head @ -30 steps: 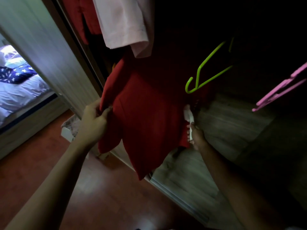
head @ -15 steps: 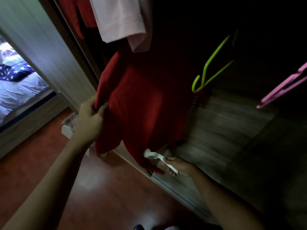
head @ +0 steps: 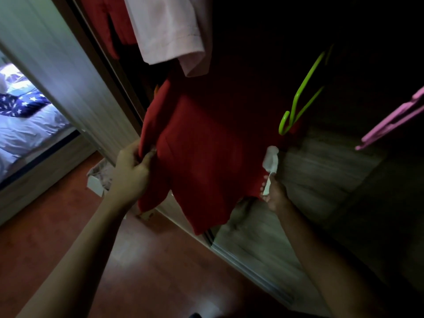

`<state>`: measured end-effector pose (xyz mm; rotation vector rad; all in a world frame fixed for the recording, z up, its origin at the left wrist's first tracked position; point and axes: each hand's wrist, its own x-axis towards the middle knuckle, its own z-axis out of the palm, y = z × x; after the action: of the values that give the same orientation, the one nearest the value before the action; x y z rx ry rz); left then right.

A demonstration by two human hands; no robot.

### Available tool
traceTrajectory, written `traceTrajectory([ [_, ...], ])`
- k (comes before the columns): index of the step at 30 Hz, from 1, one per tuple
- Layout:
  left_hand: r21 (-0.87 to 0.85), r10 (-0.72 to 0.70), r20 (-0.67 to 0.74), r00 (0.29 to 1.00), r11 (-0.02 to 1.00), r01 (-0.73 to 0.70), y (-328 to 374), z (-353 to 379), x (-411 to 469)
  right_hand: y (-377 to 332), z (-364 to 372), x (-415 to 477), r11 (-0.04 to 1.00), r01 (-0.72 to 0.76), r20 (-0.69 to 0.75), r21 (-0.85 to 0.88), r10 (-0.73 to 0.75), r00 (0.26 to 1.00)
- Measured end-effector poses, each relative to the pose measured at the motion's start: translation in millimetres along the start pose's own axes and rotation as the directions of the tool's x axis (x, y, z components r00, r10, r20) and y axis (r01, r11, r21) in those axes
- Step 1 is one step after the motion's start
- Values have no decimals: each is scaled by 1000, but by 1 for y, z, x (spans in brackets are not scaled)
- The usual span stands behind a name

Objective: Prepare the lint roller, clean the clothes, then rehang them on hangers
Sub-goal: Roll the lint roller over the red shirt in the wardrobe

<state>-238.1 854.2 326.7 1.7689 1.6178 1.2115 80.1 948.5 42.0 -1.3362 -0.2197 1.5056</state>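
Observation:
A red garment (head: 206, 152) hangs inside a dark wardrobe. My left hand (head: 132, 171) grips its left edge and pulls the cloth taut. My right hand (head: 274, 191) holds the handle of a white lint roller (head: 270, 160), whose head lies against the garment's right edge. An empty green hanger (head: 300, 99) hangs just right of the garment. A pink hanger (head: 390, 120) hangs further right.
A pale pink garment (head: 167, 31) and another red one (head: 110, 24) hang above. The wardrobe's sliding door (head: 57, 72) stands at left, with a white box (head: 98, 182) at its foot on the reddish floor. A bed (head: 25, 125) shows through the doorway.
My right hand brought the roller down to the garment's lower hem, then back up to its right edge. My left hand kept its grip on the left edge.

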Motion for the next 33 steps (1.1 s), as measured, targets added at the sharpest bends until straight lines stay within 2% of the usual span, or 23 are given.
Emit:
traceTrajectory([
  [5,-22,-15,32,999,1000,16,-9,7,4,41,3,-30,944,21,249,-328,65,966],
  [8,-43,-11,25,1000,999,12,-11,13,4,56,2,-64,845,98,379,-526,129,916],
  [12,-57,-11,61,998,998,15,-11,16,3,45,9,-97,699,235,476,-675,169,863],
  [15,-56,18,89,996,998,-13,-10,18,1,15,22,-112,653,313,491,-689,103,865],
  [18,-57,57,85,995,997,-52,-7,23,-3,-28,37,-121,674,390,465,-627,-78,882],
  [21,-90,77,117,990,994,-66,-4,25,-8,-72,55,-134,805,430,309,-408,-322,895],
  [23,-94,92,121,988,992,-81,-4,25,-8,-95,65,-147,793,515,187,-326,-479,857],
  [25,-100,98,134,986,991,-85,-4,24,-7,-102,74,-157,755,582,138,-301,-569,810],
  [27,-104,104,149,983,991,-89,-4,22,-7,-96,82,-167,724,621,192,-300,-591,783],
  [29,-107,110,156,982,990,-94,-3,19,-6,-81,85,-174,673,642,327,-368,-553,766],
  [33,-71,109,110,988,992,-102,-8,12,1,-41,74,-188,491,655,592,-574,-303,747],
])
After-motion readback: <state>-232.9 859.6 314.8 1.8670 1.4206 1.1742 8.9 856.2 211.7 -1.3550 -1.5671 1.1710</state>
